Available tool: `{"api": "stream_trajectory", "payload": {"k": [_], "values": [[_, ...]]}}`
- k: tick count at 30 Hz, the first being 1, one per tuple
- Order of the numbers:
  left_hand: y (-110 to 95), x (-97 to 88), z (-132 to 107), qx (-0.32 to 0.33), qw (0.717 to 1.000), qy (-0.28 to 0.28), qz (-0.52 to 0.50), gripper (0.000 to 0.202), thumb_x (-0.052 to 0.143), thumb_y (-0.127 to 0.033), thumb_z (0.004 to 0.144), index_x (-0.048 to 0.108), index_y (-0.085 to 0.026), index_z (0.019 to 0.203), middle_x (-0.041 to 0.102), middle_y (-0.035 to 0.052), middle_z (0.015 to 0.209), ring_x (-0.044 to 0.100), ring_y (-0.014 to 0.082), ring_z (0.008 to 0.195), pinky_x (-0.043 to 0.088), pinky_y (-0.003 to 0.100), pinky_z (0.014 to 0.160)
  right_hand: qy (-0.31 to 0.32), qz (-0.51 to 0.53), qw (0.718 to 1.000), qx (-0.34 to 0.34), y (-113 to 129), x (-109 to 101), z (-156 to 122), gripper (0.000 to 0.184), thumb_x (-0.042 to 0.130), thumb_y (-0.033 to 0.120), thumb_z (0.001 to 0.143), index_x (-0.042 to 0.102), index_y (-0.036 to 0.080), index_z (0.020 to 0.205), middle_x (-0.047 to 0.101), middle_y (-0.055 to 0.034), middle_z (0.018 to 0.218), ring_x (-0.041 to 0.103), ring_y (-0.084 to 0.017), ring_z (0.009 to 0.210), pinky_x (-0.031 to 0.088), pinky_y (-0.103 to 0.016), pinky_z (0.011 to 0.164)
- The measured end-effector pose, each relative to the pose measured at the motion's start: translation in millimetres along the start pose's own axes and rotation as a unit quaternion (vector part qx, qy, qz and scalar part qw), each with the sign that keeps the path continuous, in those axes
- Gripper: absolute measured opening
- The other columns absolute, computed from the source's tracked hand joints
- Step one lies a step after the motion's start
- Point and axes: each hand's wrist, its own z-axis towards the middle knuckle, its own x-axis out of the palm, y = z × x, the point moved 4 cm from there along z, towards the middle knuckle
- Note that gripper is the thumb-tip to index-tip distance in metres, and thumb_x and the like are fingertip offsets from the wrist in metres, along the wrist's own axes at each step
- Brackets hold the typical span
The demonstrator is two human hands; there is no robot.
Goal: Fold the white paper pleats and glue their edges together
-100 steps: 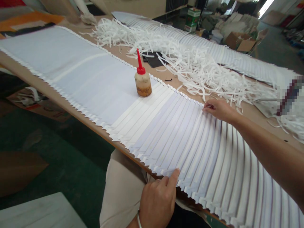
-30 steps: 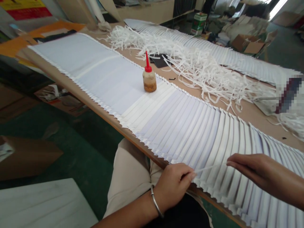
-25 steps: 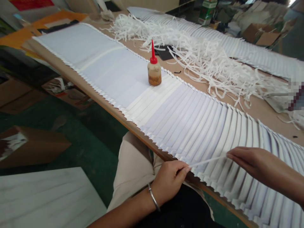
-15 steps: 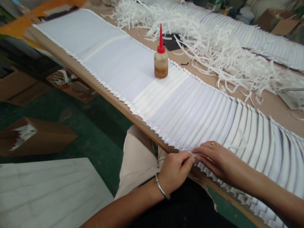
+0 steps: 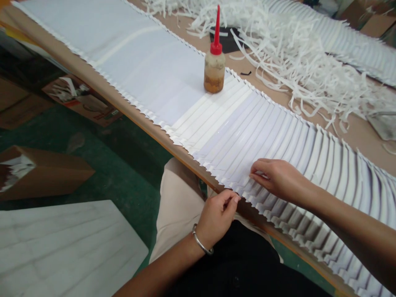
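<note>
The pleated paper (image 5: 272, 123) lies along the near side of the worktop (image 5: 355, 132). The left hand (image 5: 216, 214) pinches its near edge. The right hand (image 5: 276, 179), just beyond, pinches a fold. A glue bottle (image 5: 214, 72) stands farther left.

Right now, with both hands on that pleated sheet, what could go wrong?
1. The right hand pinches a fold of the pleated sheet while the left hand is at its near edge, which overhangs the table edge; a hard tug could crush neighbouring pleats.
2. The glue bottle stands upright on the same sheet; dragging the sheet might tip it.
3. The loose paper strips lie just beyond its far edge and could snag in the folds.
</note>
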Motion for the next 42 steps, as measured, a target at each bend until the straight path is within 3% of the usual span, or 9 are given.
{"api": "stream_trajectory", "payload": {"k": [4, 8, 14, 18, 21, 26, 29, 33, 42], "values": [[-4, -3.8, -1, 0.091, 0.99, -0.03, 0.1, 0.025, 0.05, -0.026, 0.106, 0.074, -0.018, 0.103, 0.077, 0.0025, 0.087, 0.071, 0.0158, 0.078, 0.051, 0.025, 0.073, 0.008, -0.015, 1.0, 0.011, -2, -3, 5, 0.02, 0.055, 0.029, 0.102, 0.069, 0.02, 0.09, 0.075, -0.006, 0.091, 0.068, -0.019, 0.077, 0.038, -0.029, 0.066], [-9, -2.6, -1, 0.197, 0.958, -0.047, 0.205, 0.029, 0.047, -0.019, 0.107, 0.07, -0.018, 0.123, 0.08, 0.0063, 0.107, 0.076, 0.018, 0.094, 0.057, 0.028, 0.086, 0.019, -0.014, 0.999, 0.027, -4, -5, 8, 0.02, 0.055, 0.029, 0.102, 0.069, 0.02, 0.091, 0.074, -0.0061, 0.091, 0.068, -0.02, 0.078, 0.039, -0.029, 0.067], [-17, 4.6, 6, 0.241, 0.857, -0.044, 0.453, 0.045, 0.05, -0.013, 0.103, 0.06, -0.02, 0.147, 0.071, 0.0023, 0.08, 0.068, 0.0181, 0.067, 0.053, 0.027, 0.061, 0.035, -0.015, 0.999, 0.032, -3, -4, 10, 0.02, 0.055, 0.028, 0.101, 0.069, 0.019, 0.091, 0.075, -0.0072, 0.091, 0.069, -0.02, 0.078, 0.04, -0.029, 0.069], [-19, 6.0, 9, 0.23, 0.823, -0.043, 0.518, 0.049, 0.056, -0.014, 0.1, 0.058, -0.02, 0.149, 0.066, 0.001, 0.077, 0.065, 0.0185, 0.065, 0.05, 0.027, 0.056, 0.025, -0.014, 1.0, 0.011, -6, -5, 11, 0.02, 0.055, 0.028, 0.102, 0.069, 0.019, 0.091, 0.076, -0.0077, 0.094, 0.071, -0.02, 0.08, 0.042, -0.029, 0.07], [-18, 4.7, 9, 0.234, 0.814, -0.044, 0.53, 0.049, 0.059, -0.014, 0.099, 0.06, -0.02, 0.147, 0.064, 0.0, 0.076, 0.064, 0.0188, 0.063, 0.049, 0.029, 0.053, 0.002, -0.005, 1.0, 0.016, -23, -17, 14, 0.018, 0.057, 0.03, 0.1, 0.071, 0.02, 0.092, 0.077, -0.0063, 0.092, 0.07, -0.019, 0.077, 0.043, -0.029, 0.068], [-18, 1.7, 11, 0.248, 0.812, -0.051, 0.525, 0.047, 0.059, -0.01, 0.096, 0.063, -0.019, 0.141, 0.063, -0.0009, 0.073, 0.063, 0.0182, 0.059, 0.048, 0.029, 0.051, -0.084, 0.011, 0.995, 0.05, -71, -55, 27, 0.016, 0.062, 0.033, 0.094, 0.072, 0.022, 0.087, 0.077, -0.0043, 0.085, 0.071, -0.02, 0.075, 0.047, -0.03, 0.07], [-20, 1.1, 12, 0.255, 0.811, -0.058, 0.523, 0.046, 0.059, -0.009, 0.093, 0.064, -0.018, 0.139, 0.064, -0.001, 0.072, 0.063, 0.0179, 0.057, 0.046, 0.029, 0.05, -0.09, 0.004, 0.992, 0.091, -94, -68, 37, 0.015, 0.065, 0.034, 0.091, 0.073, 0.023, 0.085, 0.077, -0.0041, 0.08, 0.071, -0.021, 0.074, 0.047, -0.03, 0.07], [-20, 0.8, 12, 0.266, 0.813, -0.063, 0.514, 0.047, 0.058, -0.007, 0.092, 0.064, -0.017, 0.137, 0.066, -0.0009, 0.073, 0.064, 0.0195, 0.056, 0.046, 0.03, 0.048, -0.086, -0.002, 0.988, 0.128, -104, -69, 46, 0.013, 0.067, 0.032, 0.091, 0.073, 0.023, 0.085, 0.077, -0.004, 0.082, 0.072, -0.022, 0.077, 0.046, -0.03, 0.071], [-20, 0.4, 13, 0.257, 0.823, -0.052, 0.504, 0.048, 0.057, -0.005, 0.091, 0.063, -0.017, 0.138, 0.067, -0.0013, 0.074, 0.065, 0.0191, 0.058, 0.048, 0.03, 0.049, -0.084, 0.008, 0.991, 0.102, -109, -61, 51, 0.013, 0.067, 0.032, 0.093, 0.072, 0.021, 0.089, 0.078, -0.005, 0.087, 0.071, -0.021, 0.08, 0.045, -0.03, 0.071]]}}
